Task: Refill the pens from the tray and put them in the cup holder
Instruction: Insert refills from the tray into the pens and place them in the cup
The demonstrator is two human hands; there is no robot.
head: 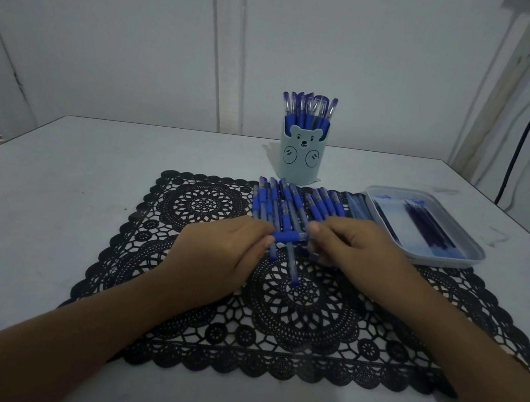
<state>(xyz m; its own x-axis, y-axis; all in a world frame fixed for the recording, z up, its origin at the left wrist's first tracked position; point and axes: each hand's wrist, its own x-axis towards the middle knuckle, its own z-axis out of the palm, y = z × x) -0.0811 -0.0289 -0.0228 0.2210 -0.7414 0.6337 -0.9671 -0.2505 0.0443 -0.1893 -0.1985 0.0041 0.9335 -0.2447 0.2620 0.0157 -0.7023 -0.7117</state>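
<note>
No words, brands or numbers can be read. The cup holder (300,165) at the far middle carries only a drawn bear face. Any print on the packet (423,226) in the tray (474,255) on the right is too blurred to read.

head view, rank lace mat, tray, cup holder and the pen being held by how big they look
1. lace mat
2. tray
3. cup holder
4. held pen
The pen is partly hidden by the fingers.

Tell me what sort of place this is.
Probably a room at home, with a plain table used as a desk. A black lace placemat lies on the white table, a bear-faced cup holder full of pens stands on it, and a panelled wall rises behind.
</note>
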